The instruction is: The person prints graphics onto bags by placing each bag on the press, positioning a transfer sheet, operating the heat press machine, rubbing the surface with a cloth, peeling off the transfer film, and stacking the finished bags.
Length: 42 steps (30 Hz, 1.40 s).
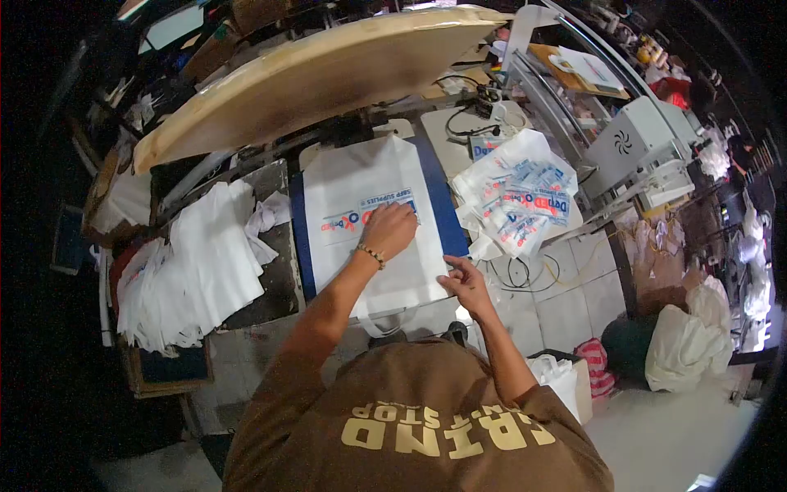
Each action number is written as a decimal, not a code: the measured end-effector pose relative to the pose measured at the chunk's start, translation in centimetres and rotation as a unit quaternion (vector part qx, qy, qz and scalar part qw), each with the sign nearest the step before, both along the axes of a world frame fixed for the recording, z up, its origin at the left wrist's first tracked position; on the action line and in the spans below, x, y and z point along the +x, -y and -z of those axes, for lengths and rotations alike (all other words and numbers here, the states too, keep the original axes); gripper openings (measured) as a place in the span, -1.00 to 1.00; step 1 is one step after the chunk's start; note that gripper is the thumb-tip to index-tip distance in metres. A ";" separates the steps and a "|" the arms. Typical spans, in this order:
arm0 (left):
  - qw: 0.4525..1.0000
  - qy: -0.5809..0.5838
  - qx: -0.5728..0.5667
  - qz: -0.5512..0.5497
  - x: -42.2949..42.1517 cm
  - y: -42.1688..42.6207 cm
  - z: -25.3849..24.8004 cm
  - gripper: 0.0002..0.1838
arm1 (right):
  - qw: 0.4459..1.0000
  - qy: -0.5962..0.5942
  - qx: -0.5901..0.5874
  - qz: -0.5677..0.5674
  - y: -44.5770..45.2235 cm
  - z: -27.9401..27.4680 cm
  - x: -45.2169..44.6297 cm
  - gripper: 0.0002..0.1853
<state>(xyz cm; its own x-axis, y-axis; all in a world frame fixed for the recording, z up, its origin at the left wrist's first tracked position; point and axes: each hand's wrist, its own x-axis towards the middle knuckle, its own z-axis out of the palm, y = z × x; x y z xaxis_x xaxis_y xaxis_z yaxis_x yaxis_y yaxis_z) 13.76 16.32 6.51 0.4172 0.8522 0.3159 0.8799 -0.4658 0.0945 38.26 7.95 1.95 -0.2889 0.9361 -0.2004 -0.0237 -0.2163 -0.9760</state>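
A white bag (344,180) with red and blue lettering lies flat on a blue board (438,197), its handle loop hanging toward my body. My left hand (389,231) rests over the printed lettering, fingers bent and pressed onto it; whether they pinch anything is hidden. At the bag's lower right edge is my right hand (464,284), thumb and fingers apart at the border of the bag and the board. A printed transfer sheet or film cannot be told apart from the bag under my left hand.
A pile of printed pieces (533,201) lies to the right, and a stack of white bags (197,262) to the left. Beyond the board a large curved panel (320,78) spans the view. A grey machine (627,143) stands at the right, with black cables (475,127) nearby.
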 end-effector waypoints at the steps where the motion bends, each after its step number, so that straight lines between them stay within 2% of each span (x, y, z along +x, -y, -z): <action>1: 0.995 0.091 0.026 -0.024 -0.1 -0.1 0.4 -0.87 | 1.000 -0.006 0.000 -0.002 0.0 -0.1 0.0 -0.43; 2: 0.981 0.180 0.052 -0.049 -0.3 0.0 0.5 -0.89 | 1.000 -0.007 -0.001 0.001 0.0 -0.1 0.1 -0.43; 5: 0.970 0.230 0.015 -0.076 -1.0 -0.1 0.9 -0.90 | 1.000 -0.016 -0.015 -0.007 0.0 -0.3 0.0 -0.42; 8: 0.959 0.262 -0.014 -0.112 -2.5 -1.5 1.5 -0.90 | 1.000 -0.016 -0.011 -0.010 -0.1 -0.5 -0.1 -0.44; 11: 0.949 0.272 0.009 -0.162 -4.5 -2.7 1.6 -0.88 | 1.000 -0.016 0.001 -0.009 -0.1 -0.2 -0.1 -0.44; 15: 0.955 0.269 0.010 -0.127 -5.9 -3.4 1.5 -0.88 | 1.000 -0.024 -0.014 -0.001 -0.1 -0.5 -0.1 -0.43; 17: 0.938 0.315 -0.019 -0.147 -6.2 -3.6 1.6 -0.85 | 1.000 -0.021 -0.020 0.001 0.1 -0.7 -0.2 -0.42; 27: 0.949 0.276 0.020 -0.152 -8.2 -4.9 1.4 -0.83 | 0.999 0.009 -0.027 -0.019 -0.1 0.0 0.2 -0.38; 29: 0.960 0.235 0.016 -0.149 -8.3 -5.5 1.0 -0.84 | 0.999 0.007 -0.026 -0.018 -0.3 -0.2 0.2 -0.39; 32: 0.946 0.298 -0.011 -0.129 -8.1 -5.3 0.6 -0.85 | 1.000 -0.011 -0.026 -0.003 0.0 -0.1 -0.1 -0.41; 35: 0.939 0.291 0.030 -0.181 -8.6 -5.9 1.0 -0.86 | 1.000 -0.009 -0.007 -0.001 0.0 0.1 0.0 -0.41; 39: 0.943 0.286 0.050 -0.160 -9.0 -6.1 0.5 -0.86 | 0.999 -0.026 -0.028 -0.001 0.0 -0.4 0.0 -0.40; 42: 0.949 0.274 0.015 -0.158 -9.8 -6.2 0.9 -0.87 | 1.000 -0.010 -0.018 -0.003 0.0 -0.2 -0.1 -0.41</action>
<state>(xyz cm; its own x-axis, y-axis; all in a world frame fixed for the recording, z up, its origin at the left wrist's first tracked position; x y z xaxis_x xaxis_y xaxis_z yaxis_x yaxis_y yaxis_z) 3.92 22.48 5.59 -0.0903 0.8947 0.4374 0.7989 -0.1971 0.5683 38.11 7.93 2.17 -0.2988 0.9265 -0.2287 -0.0415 -0.2520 -0.9668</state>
